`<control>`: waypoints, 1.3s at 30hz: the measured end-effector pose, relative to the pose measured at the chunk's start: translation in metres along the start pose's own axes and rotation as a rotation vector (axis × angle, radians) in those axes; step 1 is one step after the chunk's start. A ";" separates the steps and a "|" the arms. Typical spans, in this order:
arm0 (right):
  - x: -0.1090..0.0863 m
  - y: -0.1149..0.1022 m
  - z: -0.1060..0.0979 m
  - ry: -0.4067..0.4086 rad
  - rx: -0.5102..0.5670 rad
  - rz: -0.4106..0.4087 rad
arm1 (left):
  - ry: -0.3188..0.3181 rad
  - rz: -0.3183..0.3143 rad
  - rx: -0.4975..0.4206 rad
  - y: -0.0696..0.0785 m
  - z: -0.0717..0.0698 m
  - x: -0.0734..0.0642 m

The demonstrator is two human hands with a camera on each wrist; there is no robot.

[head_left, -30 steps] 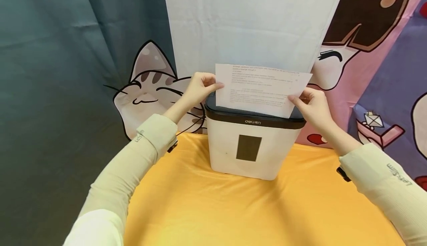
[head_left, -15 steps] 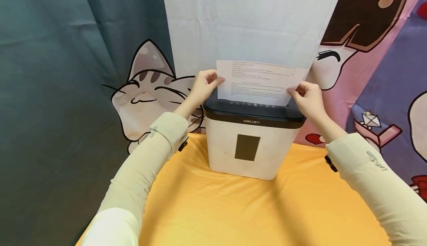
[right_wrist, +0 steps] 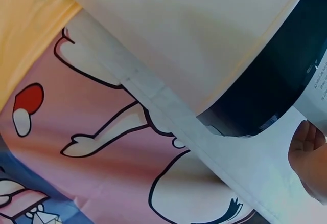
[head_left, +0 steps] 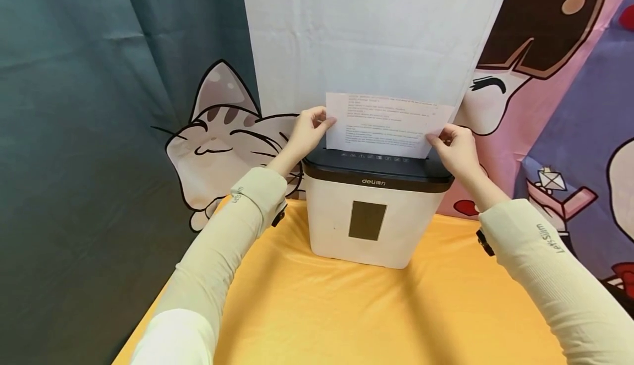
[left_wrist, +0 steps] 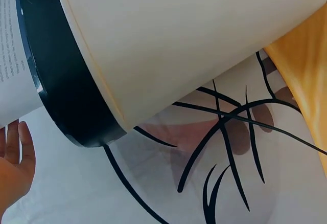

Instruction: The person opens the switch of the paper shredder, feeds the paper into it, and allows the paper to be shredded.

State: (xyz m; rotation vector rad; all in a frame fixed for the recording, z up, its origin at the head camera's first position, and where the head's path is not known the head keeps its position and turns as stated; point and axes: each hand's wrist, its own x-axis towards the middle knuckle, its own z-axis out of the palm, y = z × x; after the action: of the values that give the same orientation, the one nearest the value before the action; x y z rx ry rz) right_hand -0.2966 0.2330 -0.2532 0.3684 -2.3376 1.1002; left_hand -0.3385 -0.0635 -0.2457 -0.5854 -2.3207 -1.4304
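A printed sheet of paper (head_left: 381,123) stands upright over the black top of a white paper shredder (head_left: 327,219), its lower edge at the slot. My left hand (head_left: 308,131) pinches the paper's left edge between thumb and fingers. On the opposite edge my right hand (head_left: 457,147) pinches it the same way. In the left wrist view, the left hand (left_wrist: 18,165) shows behind the paper (left_wrist: 15,75), past the shredder's dark lid (left_wrist: 61,70). The right wrist view has the right hand (right_wrist: 309,150) at the paper's edge, partly cut off by the frame.
The shredder rests on a yellow cloth (head_left: 346,315) that covers the table. Close behind it hangs a printed fabric backdrop (head_left: 371,34) with a cartoon cat (head_left: 213,139). A dark green curtain (head_left: 79,161) hangs at the left.
Both hands have brought the paper back and down, from in front of the shredder's lid to its slot. Since half a second ago, the paper has shifted slightly right and its top edge slightly lower.
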 end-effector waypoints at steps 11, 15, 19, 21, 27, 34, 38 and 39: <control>0.001 0.003 0.005 0.023 0.065 0.019 | 0.017 -0.045 0.058 -0.008 0.004 0.000; 0.002 0.003 0.007 0.047 0.062 0.030 | 0.019 -0.065 0.088 -0.011 0.006 -0.001; 0.003 0.003 0.008 0.054 0.052 0.019 | 0.035 -0.073 0.095 -0.014 0.008 -0.003; 0.003 0.004 0.007 0.051 0.051 0.020 | 0.044 -0.075 0.085 -0.016 0.009 -0.003; 0.002 0.006 0.007 0.034 0.021 0.049 | 0.082 -0.064 0.069 -0.020 0.011 -0.004; -0.002 0.010 0.010 0.060 0.031 0.075 | 0.074 -0.077 0.112 -0.019 0.014 -0.006; -0.002 0.010 0.012 0.083 0.025 0.071 | 0.062 -0.100 0.125 -0.021 0.015 -0.008; -0.002 0.010 0.013 0.086 0.020 0.070 | 0.062 -0.102 0.129 -0.022 0.016 -0.008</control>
State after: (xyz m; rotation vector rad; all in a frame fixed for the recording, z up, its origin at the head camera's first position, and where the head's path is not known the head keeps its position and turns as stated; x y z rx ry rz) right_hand -0.3040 0.2295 -0.2670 0.2424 -2.2806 1.1499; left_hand -0.3442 -0.0595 -0.2727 -0.3868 -2.4023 -1.3097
